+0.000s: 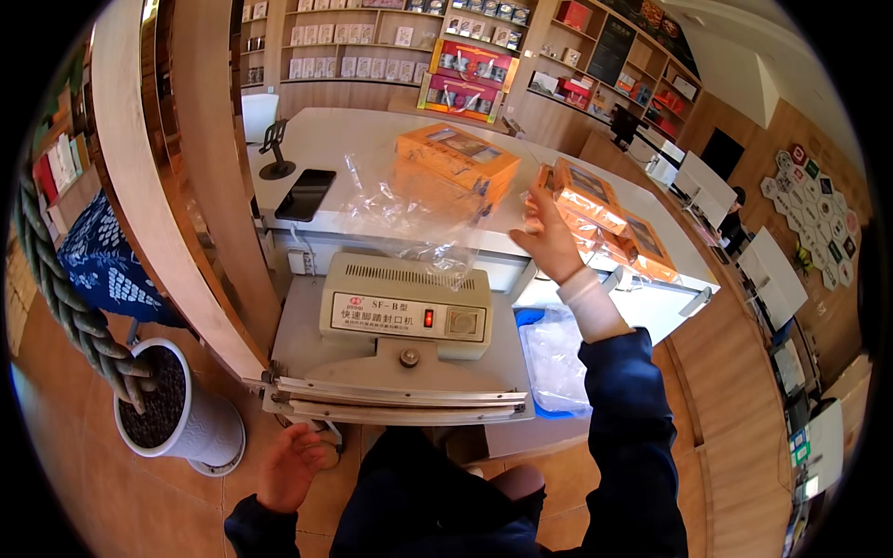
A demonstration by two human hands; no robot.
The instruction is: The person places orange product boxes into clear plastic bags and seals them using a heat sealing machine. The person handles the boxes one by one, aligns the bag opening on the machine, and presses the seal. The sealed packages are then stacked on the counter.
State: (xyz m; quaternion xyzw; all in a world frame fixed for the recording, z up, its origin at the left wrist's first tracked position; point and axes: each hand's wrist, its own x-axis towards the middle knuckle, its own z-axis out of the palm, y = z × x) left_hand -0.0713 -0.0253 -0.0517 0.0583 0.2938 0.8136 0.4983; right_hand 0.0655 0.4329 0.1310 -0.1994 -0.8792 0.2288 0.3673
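Note:
My right hand [553, 232] is raised at the left side of the wrapped orange boxes [581, 191], thumb and fingers apart; whether it touches them I cannot tell. A larger orange box [451, 153] sits to its left, behind a crumpled clear plastic bag [409, 223] that hangs over the counter edge. Below is a beige sealing machine [405, 307] with a red switch and a long metal bar [400, 400] along its front. My left hand [290, 465] is low beside the machine's front left corner, empty, fingers loosely bent and apart.
A phone [305, 195] and stand [277, 163] lie on the white counter [326, 130]. A blue tray [553, 372] holds clear plastic at right. A wooden post [219, 205] and potted plant [209, 428] border the left. A person [730, 223] sits behind monitors at far right.

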